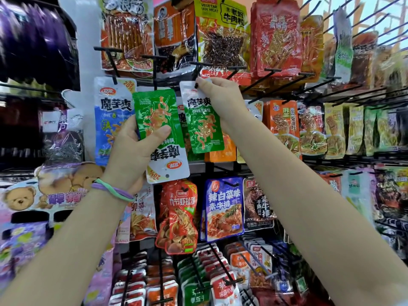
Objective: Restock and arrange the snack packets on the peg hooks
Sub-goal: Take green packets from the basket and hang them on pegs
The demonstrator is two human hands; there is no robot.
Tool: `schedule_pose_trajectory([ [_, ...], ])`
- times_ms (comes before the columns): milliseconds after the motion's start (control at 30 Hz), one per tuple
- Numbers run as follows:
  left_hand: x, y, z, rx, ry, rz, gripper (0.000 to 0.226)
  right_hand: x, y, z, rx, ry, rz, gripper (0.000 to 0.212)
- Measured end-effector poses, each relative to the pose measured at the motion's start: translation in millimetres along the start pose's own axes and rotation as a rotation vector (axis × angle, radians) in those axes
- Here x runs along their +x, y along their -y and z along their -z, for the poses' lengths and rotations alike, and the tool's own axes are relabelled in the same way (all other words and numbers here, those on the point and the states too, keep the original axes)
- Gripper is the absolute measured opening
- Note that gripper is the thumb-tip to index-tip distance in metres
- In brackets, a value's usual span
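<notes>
Right hand (217, 93) pinches the green packet (204, 127) top at a peg hook (217, 67); its hang hole is partly hidden. Left hand (134, 149) grips an inverted green packet (161, 133).

Tight around the black peg hook (198, 66): right grip (217, 93) pinching the top of a green packet (203, 122) just under its tip, orange packets (220, 149) hanging close behind. Blocked on the left by the left grip (132, 146) holding an upside-down green packet (161, 133), touching the blue packet (111, 115) beside it. Crowded overhead by large red and yellow bags (223, 32). Open air only toward the viewer, between the two forearms. Bare hooks (284, 85) jutting out on the right, narrow gaps between them.
</notes>
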State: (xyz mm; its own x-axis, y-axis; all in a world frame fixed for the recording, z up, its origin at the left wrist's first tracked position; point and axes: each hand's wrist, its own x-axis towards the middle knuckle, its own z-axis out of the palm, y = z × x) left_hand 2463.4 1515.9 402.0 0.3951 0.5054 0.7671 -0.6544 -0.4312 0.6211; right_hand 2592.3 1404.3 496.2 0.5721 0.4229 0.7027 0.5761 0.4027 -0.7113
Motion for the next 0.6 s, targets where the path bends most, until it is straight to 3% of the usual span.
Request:
schedule_pose_trajectory([
  [167,-2.1,-0.2,1.3,-0.001,0.019,-0.008,0.056,2.5,-11.3,3.7,-0.132,-0.034,0.047,0.019],
  [333,-1.4,1.0,2.2,0.017,0.044,-0.038,0.062,-34.9,-14.4,14.7,-0.354,-0.188,0.410,0.017],
  [400,-0.6,0.9,0.9,0.018,0.054,-0.046,0.061,-50.2,-12.8,15.5,-0.355,-0.030,0.379,0.031],
  [500,-0.5,-0.7,-1.9,0.008,0.047,-0.062,0.055,-63.7,-16.6,11.7,-0.471,0.385,0.181,0.044],
  [600,-1.6,-0.7,-2.1,-0.017,0.042,-0.043,0.050,-66.1,-29.6,6.3,-0.477,0.450,0.135,0.054],
])
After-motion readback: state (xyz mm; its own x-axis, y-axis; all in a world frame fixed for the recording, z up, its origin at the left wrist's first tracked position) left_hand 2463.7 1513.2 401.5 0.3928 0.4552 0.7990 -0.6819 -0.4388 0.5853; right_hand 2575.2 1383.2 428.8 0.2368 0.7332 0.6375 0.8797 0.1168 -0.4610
